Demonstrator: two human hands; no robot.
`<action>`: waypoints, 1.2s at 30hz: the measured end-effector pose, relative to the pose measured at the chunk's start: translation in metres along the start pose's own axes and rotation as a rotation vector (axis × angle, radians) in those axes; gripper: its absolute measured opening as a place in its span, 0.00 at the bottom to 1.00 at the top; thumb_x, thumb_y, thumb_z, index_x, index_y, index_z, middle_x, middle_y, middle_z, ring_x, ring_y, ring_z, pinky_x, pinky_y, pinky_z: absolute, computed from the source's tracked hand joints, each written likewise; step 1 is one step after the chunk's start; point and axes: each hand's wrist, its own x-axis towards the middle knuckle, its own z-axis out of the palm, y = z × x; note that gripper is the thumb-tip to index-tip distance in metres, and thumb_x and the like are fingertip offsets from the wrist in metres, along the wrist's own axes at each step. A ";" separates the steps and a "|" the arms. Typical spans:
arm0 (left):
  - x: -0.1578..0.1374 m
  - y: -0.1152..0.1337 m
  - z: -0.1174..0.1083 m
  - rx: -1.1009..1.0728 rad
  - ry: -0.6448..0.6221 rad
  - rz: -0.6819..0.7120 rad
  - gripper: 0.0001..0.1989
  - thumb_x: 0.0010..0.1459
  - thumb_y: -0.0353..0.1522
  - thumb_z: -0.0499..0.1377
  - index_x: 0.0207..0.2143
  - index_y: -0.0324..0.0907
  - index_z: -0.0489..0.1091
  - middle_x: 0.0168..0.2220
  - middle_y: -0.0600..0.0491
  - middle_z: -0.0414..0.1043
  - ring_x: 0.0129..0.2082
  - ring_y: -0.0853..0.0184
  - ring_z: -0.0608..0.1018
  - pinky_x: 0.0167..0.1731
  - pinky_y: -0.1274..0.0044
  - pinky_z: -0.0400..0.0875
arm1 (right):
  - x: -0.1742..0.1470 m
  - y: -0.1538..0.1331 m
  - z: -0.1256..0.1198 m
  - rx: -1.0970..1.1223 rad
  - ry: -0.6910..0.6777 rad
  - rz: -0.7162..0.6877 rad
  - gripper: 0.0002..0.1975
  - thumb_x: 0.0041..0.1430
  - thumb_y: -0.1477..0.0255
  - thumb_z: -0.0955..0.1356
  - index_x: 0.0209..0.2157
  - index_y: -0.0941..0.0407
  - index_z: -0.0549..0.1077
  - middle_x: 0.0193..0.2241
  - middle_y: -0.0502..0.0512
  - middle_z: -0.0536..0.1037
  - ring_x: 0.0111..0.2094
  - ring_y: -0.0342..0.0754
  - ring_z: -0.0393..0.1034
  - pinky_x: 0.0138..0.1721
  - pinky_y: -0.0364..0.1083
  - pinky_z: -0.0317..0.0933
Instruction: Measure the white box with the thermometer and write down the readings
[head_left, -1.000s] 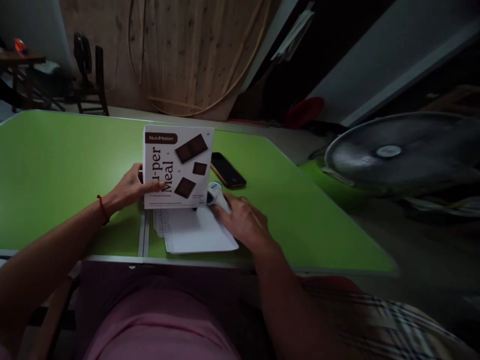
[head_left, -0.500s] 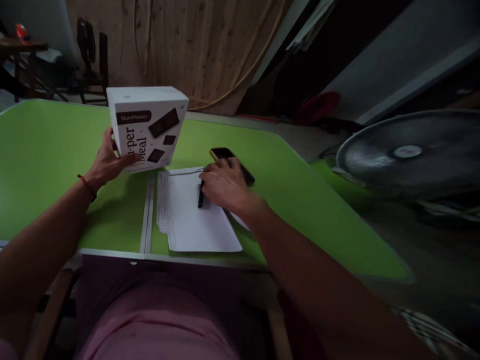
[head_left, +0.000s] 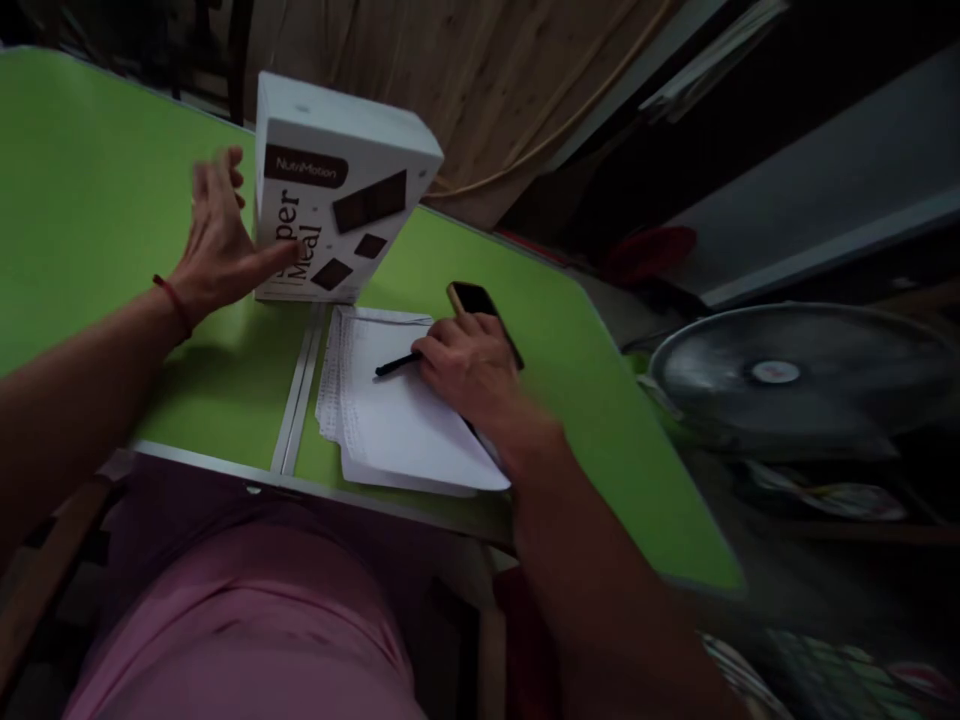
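Note:
A white NutriMotion box [head_left: 341, 215] stands upright on the green table. My left hand [head_left: 221, 235] is beside its left face, fingers spread and a little blurred, the thumb in front of the printed side. With my right hand [head_left: 469, 365] I hold a black pen [head_left: 397, 364] over the notebook [head_left: 405, 430], which lies open at a blank white page. The hand rests at the page's upper right. Just behind it lies a phone [head_left: 472, 297], partly covered by my fingers.
The green folding table [head_left: 592, 400] has a metal seam left of the notebook. On the right stands a large round fan [head_left: 810, 375]. A wooden panel [head_left: 510, 90] rises behind the table, and a red object [head_left: 649, 252] is on the floor beyond it.
My left hand has let go of the box and its fingers have spread. The pen in my right hand has swung from upright to slanting left. The whole view has shifted.

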 end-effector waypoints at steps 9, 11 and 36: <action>-0.065 0.042 0.055 0.592 -0.812 0.590 0.24 0.64 0.48 0.62 0.50 0.37 0.72 0.51 0.40 0.74 0.47 0.54 0.77 0.43 0.66 0.74 | 0.001 -0.017 0.008 0.497 0.596 0.141 0.02 0.55 0.74 0.66 0.30 0.54 0.71 0.26 0.53 0.74 0.29 0.50 0.69 0.34 0.50 0.64; -0.075 0.041 0.063 0.557 -0.982 0.647 0.28 0.62 0.50 0.63 0.52 0.35 0.72 0.56 0.37 0.72 0.56 0.50 0.74 0.56 0.62 0.69 | 0.006 -0.023 0.000 0.868 0.595 0.297 0.04 0.56 0.71 0.65 0.33 0.53 0.71 0.26 0.50 0.75 0.27 0.48 0.71 0.33 0.49 0.67; -0.075 0.054 0.060 0.603 -1.143 0.522 0.27 0.63 0.46 0.64 0.51 0.31 0.71 0.56 0.35 0.71 0.60 0.48 0.70 0.64 0.62 0.62 | 0.028 -0.066 0.032 1.128 0.504 0.522 0.06 0.49 0.65 0.66 0.24 0.52 0.72 0.23 0.50 0.75 0.28 0.49 0.70 0.35 0.50 0.67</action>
